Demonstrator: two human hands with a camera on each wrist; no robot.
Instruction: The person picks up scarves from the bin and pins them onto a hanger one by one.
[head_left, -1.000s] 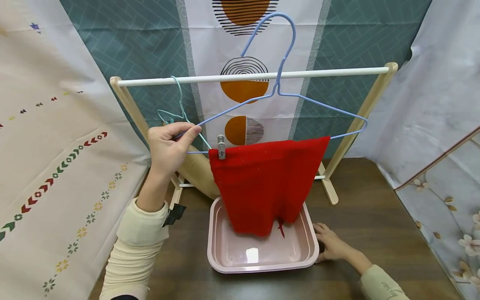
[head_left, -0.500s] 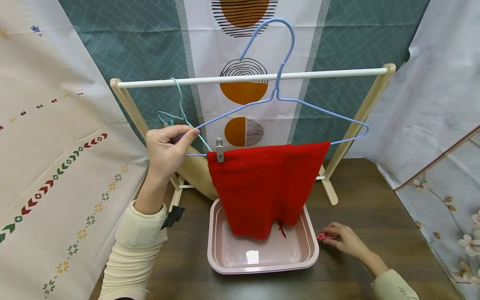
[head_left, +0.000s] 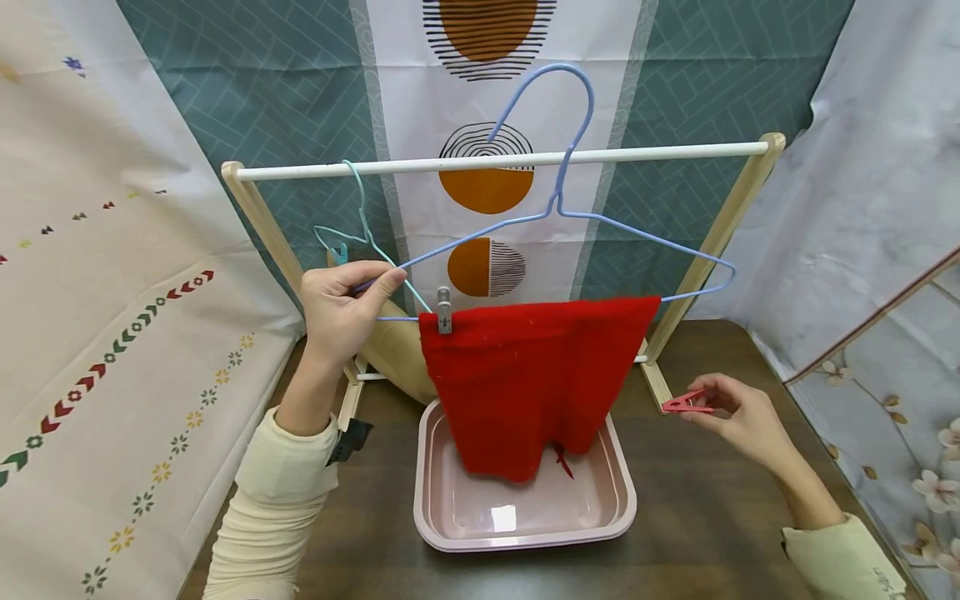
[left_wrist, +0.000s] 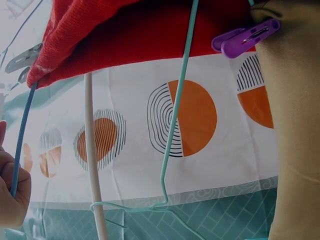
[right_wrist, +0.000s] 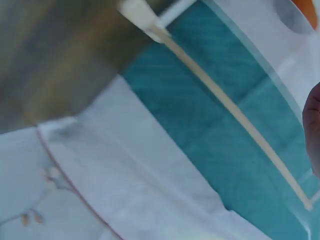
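Observation:
My left hand [head_left: 341, 308] pinches the left end of a blue clothes hanger [head_left: 630, 232], held up in front of the rack. A red knit cloth [head_left: 532, 383] hangs over its lower bar. A grey clothespin [head_left: 445, 312] clips the cloth's upper left corner; its upper right corner carries no visible clip. To the right of the basin, my right hand [head_left: 750, 425] pinches a red clothespin [head_left: 681, 404] above the table, apart from the cloth. In the right wrist view just the edge of that hand [right_wrist: 313, 132] shows, and the clothespin is hidden.
A wooden rack with a white bar [head_left: 660, 153] stands behind. From it hangs a teal hanger [head_left: 361, 200] with a beige garment [left_wrist: 300, 125] and a purple clothespin [left_wrist: 245, 39]. Below the cloth, a pink basin [head_left: 525, 542] sits on the brown table [head_left: 697, 517].
My right hand has lifted away from beside the basin, up and to the right, bringing the red clothespin into view. The blue hanger and cloth have sunk slightly; my left hand keeps its hold.

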